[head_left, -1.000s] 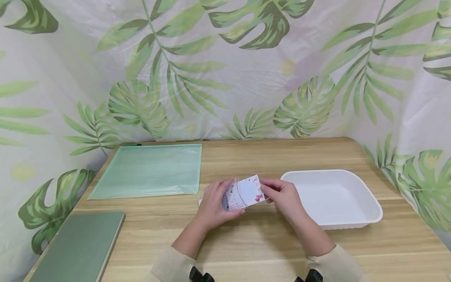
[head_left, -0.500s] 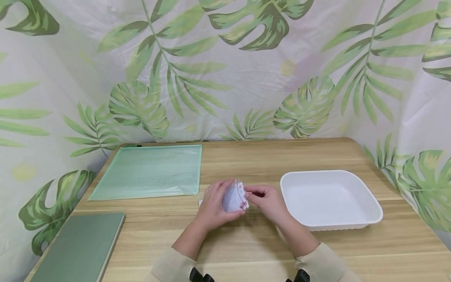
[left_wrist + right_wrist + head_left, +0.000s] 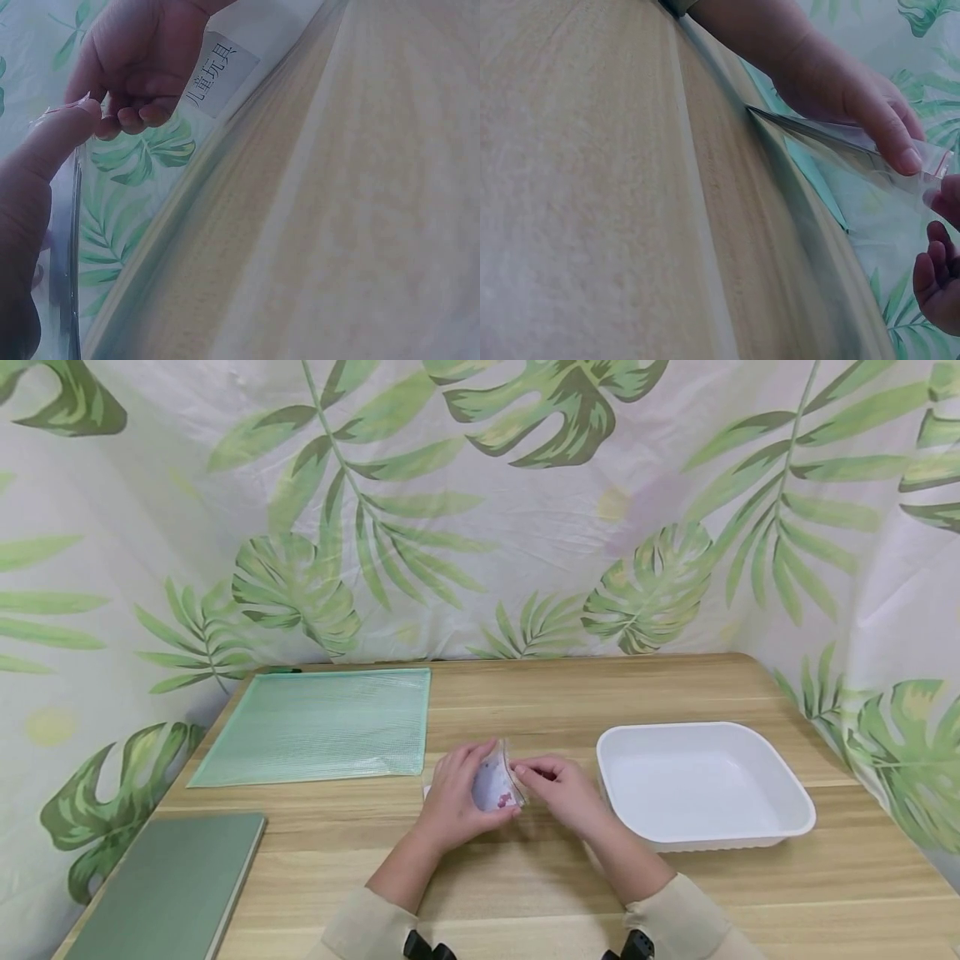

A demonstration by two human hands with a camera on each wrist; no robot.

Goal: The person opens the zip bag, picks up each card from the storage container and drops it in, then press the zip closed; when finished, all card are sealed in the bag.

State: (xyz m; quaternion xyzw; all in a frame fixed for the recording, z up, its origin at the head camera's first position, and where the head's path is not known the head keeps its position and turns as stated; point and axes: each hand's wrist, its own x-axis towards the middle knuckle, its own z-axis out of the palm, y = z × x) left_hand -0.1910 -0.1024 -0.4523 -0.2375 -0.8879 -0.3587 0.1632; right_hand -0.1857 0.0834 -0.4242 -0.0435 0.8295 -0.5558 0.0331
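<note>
A small clear zip bag (image 3: 497,782) with a red line along its mouth holds a white card printed with small reddish figures. My left hand (image 3: 459,795) grips the bag from the left, thumb below and fingers above, hiding its left part. With finger and thumb, my right hand (image 3: 564,789) pinches the bag's mouth at the right. In the right wrist view the bag (image 3: 832,146) slants down to the wooden table, its far end low and its mouth raised between both hands. The left wrist view shows my right hand (image 3: 146,64) close to the left thumb.
On the right stands a white plastic tub (image 3: 705,785), its side bearing a printed label (image 3: 217,75). A green mesh zip pouch (image 3: 322,724) lies at the back left. A grey-green book (image 3: 168,885) lies at the front left. A leaf-patterned curtain hangs behind the table.
My right hand has moved left, and the card that stuck out of the bag has slid inside. The right fingers now pinch the bag's mouth. My left hand has stayed in place.
</note>
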